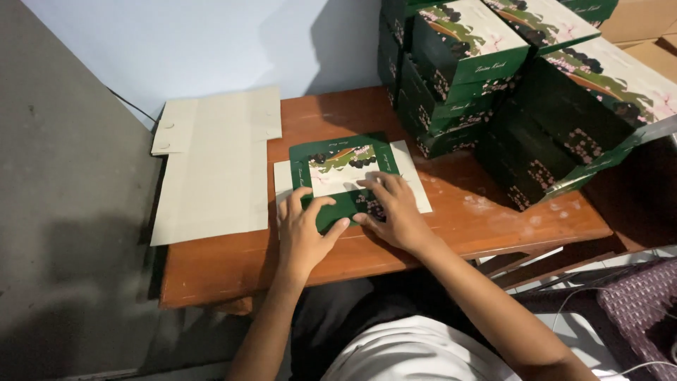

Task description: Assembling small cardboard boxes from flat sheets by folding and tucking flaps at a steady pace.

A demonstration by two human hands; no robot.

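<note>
Head view: both hands, left [303,229] and right [391,208], press flat box blank [338,169], long axis left-right

Printed green card [337,164], smooth and faintly glossy, white paper underside. Pale matt cardboard sheet [211,166], plain and unprinted. Varnished reddish wood table [493,219], worn, scuffed with whitish marks. Stacked boxes [493,77] of the same glossy printed card. Rough grey floor [70,212]. Purple woven wicker [638,310].
</note>
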